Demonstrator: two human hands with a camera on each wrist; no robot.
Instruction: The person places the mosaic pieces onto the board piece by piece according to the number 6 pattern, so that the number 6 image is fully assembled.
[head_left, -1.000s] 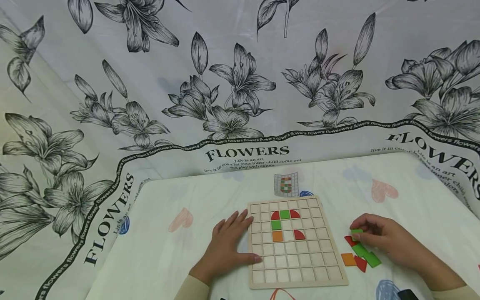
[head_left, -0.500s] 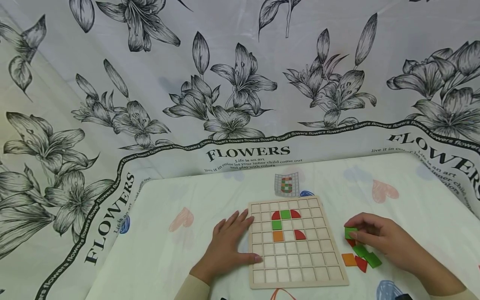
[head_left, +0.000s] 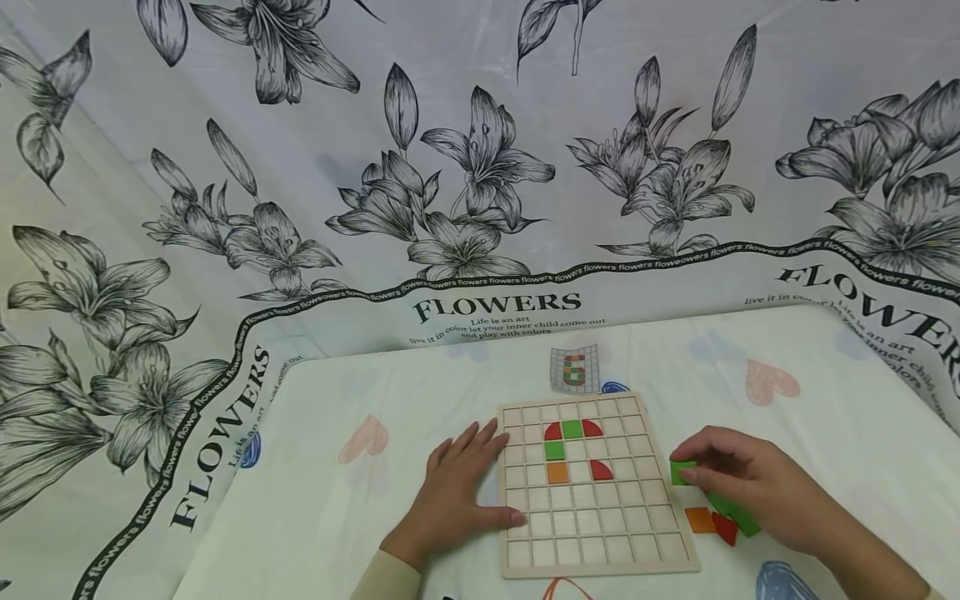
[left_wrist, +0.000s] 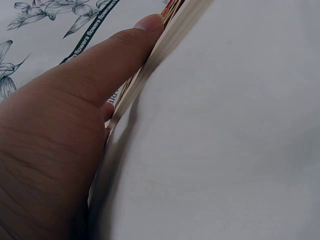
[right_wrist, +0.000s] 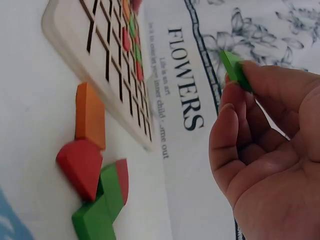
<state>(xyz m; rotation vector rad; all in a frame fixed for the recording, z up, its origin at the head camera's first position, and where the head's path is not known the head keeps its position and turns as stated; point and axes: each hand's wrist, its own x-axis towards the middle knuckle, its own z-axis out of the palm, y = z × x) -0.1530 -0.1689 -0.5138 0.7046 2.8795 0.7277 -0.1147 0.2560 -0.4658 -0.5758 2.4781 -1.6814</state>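
Note:
A wooden grid board (head_left: 600,533) lies on the table, holding red quarter-round, green square and orange square tiles in some upper cells. The left hand (head_left: 457,487) rests at its left edge, fingers spread and the thumb (left_wrist: 132,45) over the rim. Between thumb and fingertips the right hand (head_left: 757,483) pinches a green square tile (right_wrist: 235,70), raised just right of the board. Under and beside that hand lie loose tiles: an orange square (head_left: 701,520), a red quarter-round (right_wrist: 81,167) and green squares (right_wrist: 95,220). Another red tile (right_wrist: 123,180) shows partly behind a green one.
Behind the board lies a small card (head_left: 574,369) printed with a coloured grid pattern. The table cloth (head_left: 420,392) is pale with printed hearts. A curtain (head_left: 495,167) with flower drawings and lettering hangs at the back.
The right hand has drawn the green tile from the loose pile and carried it left, toward the board's right edge. The left hand and the board's tiles stay as they were.

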